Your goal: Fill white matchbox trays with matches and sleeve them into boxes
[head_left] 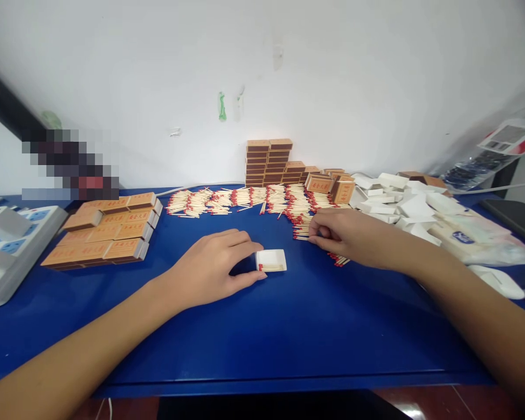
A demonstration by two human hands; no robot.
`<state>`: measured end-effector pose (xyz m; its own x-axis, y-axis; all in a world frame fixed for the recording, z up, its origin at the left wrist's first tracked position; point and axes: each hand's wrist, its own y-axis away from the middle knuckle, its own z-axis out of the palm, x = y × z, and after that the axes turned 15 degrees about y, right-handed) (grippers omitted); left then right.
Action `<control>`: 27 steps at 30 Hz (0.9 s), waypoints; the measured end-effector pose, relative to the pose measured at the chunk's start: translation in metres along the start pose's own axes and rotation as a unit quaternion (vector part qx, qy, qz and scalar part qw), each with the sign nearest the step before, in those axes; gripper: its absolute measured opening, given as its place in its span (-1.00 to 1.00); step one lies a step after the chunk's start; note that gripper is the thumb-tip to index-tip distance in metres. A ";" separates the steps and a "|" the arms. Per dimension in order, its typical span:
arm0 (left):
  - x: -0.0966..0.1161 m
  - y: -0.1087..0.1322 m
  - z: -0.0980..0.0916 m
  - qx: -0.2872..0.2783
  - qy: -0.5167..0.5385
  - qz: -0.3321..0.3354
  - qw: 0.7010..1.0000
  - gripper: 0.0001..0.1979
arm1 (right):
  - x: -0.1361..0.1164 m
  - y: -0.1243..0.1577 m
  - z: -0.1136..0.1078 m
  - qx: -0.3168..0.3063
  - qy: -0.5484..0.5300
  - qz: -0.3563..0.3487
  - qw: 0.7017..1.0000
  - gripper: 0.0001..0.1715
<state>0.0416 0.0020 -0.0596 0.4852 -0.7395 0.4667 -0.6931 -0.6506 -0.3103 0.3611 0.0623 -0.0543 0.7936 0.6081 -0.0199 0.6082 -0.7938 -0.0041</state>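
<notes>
My left hand (219,262) grips a small white matchbox tray (273,256) at its left end, thumb and forefinger on either side. A few red-tipped matches (271,268) lie along the near wall of this tray, which rests on the blue table. To the right, my right hand (339,233) is closed in a pinch at the near edge of a long spread of loose matches (289,201). Its fingertips meet the plain ends of some matches there; how many it holds is hidden. More loose matches (339,259) show beneath that hand.
Filled orange matchboxes (114,227) lie in rows at left, beside a power strip (21,245). Brown matchbox sleeves (266,163) are stacked against the wall. Empty white trays (394,198) pile up at right, near a tissue pack (472,236) and a white computer mouse (496,282).
</notes>
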 end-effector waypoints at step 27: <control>0.001 -0.003 0.002 0.022 0.004 0.037 0.999 -0.68 | -0.063 0.013 -0.003 0.129 -0.017 -0.097 0.987 -0.89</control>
<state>0.0454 0.0023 -0.0600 0.4288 -0.7847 0.4476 -0.7033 -0.6009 -0.3799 0.3186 0.0137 -0.0502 0.6583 0.7522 -0.0279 0.7207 -0.6405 -0.2651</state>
